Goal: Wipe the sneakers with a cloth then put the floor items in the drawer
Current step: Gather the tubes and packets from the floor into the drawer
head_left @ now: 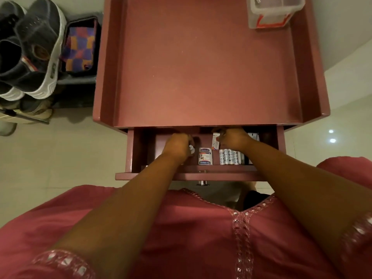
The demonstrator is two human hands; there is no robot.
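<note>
both hands inside open drawer of red cabinet. left hand grip curled round small white-capped bottle. right hand fingers curled at white-orange box, contact unclear, grip state cannot tell. plaster box between hands, row of white tubes near right wrist. sneakers on rack at left, well apart. clear container on cabinet top

A clear plastic container sits at one o'clock on the reddish worktop; a checkered cloth lies at ten o'clock.
</note>
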